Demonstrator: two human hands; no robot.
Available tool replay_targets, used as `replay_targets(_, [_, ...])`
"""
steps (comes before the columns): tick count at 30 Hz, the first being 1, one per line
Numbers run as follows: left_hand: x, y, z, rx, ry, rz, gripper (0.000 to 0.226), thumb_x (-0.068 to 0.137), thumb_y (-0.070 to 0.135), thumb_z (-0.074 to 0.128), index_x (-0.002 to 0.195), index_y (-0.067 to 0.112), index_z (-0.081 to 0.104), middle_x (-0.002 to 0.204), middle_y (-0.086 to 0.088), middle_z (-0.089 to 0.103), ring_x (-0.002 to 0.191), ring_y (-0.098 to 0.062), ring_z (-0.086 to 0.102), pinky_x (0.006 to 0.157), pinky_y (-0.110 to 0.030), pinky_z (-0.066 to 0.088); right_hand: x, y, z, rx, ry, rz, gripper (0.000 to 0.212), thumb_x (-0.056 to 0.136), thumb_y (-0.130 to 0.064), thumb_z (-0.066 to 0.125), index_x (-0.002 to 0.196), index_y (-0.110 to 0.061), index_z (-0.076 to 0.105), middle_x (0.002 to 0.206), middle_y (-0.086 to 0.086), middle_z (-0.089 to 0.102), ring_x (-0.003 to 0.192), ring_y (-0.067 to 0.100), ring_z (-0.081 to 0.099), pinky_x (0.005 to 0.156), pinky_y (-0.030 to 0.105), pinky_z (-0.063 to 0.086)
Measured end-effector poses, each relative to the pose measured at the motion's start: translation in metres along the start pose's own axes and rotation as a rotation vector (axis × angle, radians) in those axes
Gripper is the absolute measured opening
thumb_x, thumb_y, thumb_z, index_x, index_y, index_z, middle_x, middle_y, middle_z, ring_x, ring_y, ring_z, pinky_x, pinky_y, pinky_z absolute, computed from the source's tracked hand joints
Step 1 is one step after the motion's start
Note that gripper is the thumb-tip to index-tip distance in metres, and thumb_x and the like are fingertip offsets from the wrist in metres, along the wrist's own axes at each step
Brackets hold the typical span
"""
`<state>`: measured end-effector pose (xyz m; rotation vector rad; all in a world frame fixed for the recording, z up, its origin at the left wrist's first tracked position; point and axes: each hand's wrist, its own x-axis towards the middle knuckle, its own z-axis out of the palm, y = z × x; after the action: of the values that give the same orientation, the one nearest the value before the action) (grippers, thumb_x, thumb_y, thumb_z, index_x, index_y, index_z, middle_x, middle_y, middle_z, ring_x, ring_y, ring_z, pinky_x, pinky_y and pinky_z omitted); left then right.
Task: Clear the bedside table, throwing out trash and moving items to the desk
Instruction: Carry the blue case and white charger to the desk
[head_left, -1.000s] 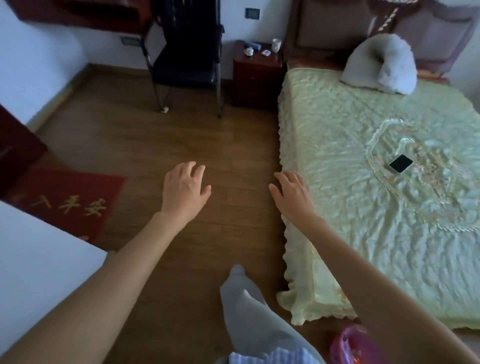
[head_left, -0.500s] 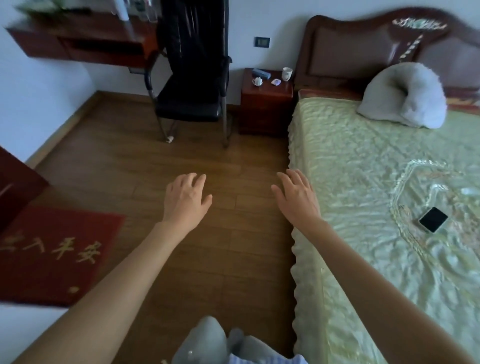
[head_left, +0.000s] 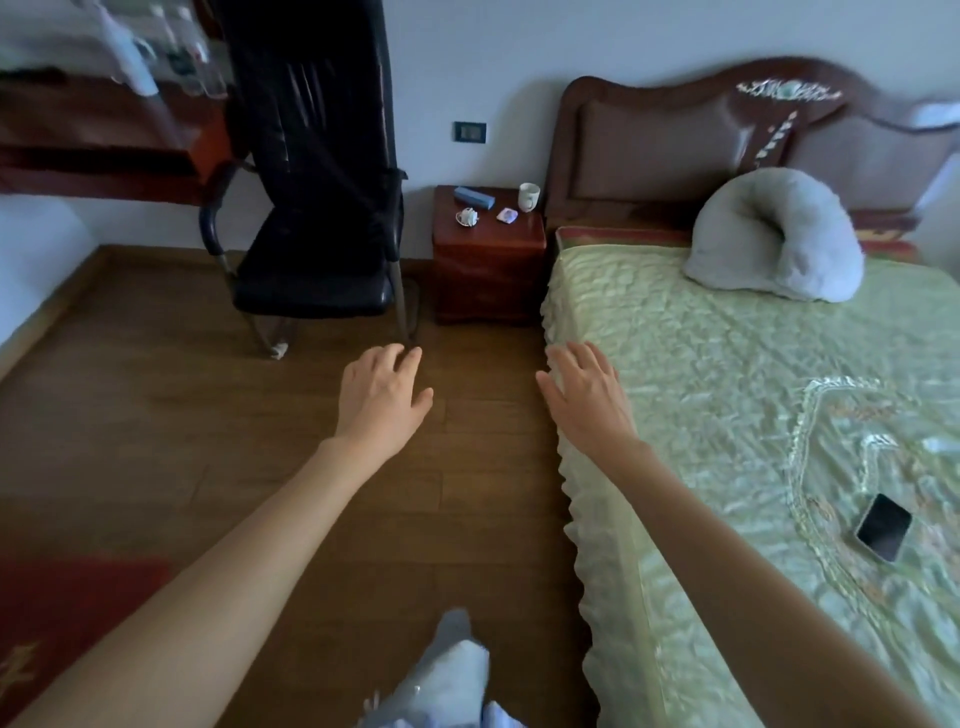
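Both hands, left (head_left: 382, 397) and right (head_left: 587, 397), hang open and empty well short of the nightstand (head_left: 488, 270); best walk closer, then take the cup (head_left: 529, 197) upright.

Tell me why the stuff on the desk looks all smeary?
Head view: the desk and the bottles on it are streaked with motion blur at the frame's edge; the bedside table, white cup and phone stay fairly sharp; the headboard bows from the wide lens.
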<state>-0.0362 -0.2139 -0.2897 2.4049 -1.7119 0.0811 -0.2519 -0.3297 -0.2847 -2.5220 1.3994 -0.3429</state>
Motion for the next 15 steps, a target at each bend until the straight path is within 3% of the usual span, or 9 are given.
replay_targets(15, [0.273, 0.005, 0.064, -0.063, 0.004, 0.096, 0.051, 0.088, 0.036, 0.057, 0.131, 0.009, 0.049, 0.131, -0.014, 0.054, 0.121, -0.03, 0.049, 0.097, -0.045, 0.042, 0.234, 0.077, 0.001, -0.07, 0.001, 0.087, 0.044, 0.099, -0.035, 0.041, 0.137, -0.013, 0.045, 0.144, 0.01, 0.042, 0.14, 0.028, 0.027, 0.113, 0.04, 0.023])
